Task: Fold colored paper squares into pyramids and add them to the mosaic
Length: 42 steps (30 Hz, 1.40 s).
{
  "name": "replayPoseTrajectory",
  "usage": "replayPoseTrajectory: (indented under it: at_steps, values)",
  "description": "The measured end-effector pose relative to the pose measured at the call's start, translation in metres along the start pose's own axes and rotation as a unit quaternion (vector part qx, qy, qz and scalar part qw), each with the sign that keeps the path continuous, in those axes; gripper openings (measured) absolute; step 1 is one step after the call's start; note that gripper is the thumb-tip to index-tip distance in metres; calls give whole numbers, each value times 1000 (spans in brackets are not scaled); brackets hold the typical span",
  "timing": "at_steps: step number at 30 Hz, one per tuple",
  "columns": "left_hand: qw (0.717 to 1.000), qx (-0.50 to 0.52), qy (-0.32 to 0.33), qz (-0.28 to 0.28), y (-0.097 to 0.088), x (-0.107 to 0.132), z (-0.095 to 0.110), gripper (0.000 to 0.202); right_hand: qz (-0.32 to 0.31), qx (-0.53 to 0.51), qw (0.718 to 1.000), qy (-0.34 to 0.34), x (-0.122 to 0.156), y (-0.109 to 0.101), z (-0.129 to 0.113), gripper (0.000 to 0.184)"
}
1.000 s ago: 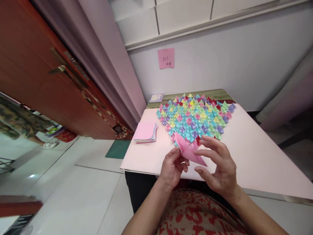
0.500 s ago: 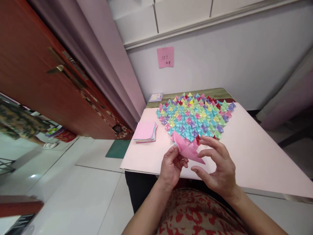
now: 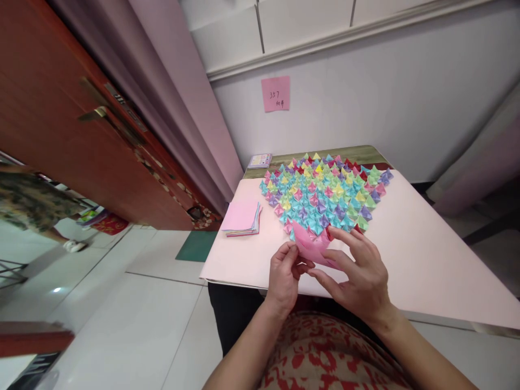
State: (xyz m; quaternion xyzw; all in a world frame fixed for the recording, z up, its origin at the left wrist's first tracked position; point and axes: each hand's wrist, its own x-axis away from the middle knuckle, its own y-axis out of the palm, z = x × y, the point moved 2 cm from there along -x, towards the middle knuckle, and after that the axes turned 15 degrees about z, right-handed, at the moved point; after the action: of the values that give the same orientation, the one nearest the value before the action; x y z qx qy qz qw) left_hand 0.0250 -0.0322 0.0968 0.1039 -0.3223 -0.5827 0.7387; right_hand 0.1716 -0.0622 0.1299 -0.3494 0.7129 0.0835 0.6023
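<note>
A partly folded pink paper (image 3: 309, 247) is held between both hands above the near edge of the pale pink table (image 3: 422, 254). My left hand (image 3: 285, 277) pinches its left side with thumb and fingers. My right hand (image 3: 357, 268) closes over its right side, fingers curled on the paper. Just behind the paper lies a wide triangle of several small folded paper pieces (image 3: 325, 195) in teal, pink, yellow, green, purple and red.
A stack of coloured square sheets (image 3: 242, 218) lies at the table's left. A small printed packet (image 3: 260, 161) sits at the far left corner. A pink note (image 3: 275, 93) is stuck on the white wall. A brown door (image 3: 60, 124) stands left.
My right hand has closed from spread fingers onto the pink paper, and the paper's long point is now covered by that hand. The left hand has barely moved.
</note>
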Motion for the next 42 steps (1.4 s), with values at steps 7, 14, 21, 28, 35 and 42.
replayPoseTrajectory:
  at_steps: [7, 14, 21, 28, 35, 42]
  values:
    - [999, 20, -2, 29, 2, 1, 2, 25, 46, 35, 998, -27, 4, -4, -1, 41]
    - [1000, 16, 3, 19, 2, 1, 2, 23, 44, 21, 998, 26, 1, -3, -1, 24]
    - [999, -21, 36, -1, 2, 2, 1, 21, 31, 12, 998, 52, 4, 2, 0, 19]
    - [997, -49, 55, -2, 4, 6, 1, 21, 20, 0, 998, 52, 6, 6, 1, 15]
    - [999, -41, 11, -17, 4, 7, -3, 22, -76, -96, 986, 111, 5, 6, 9, 21]
    - [999, -49, 4, -3, -2, -1, -3, 25, -170, -140, 971, 98, 11, 11, 21, 31]
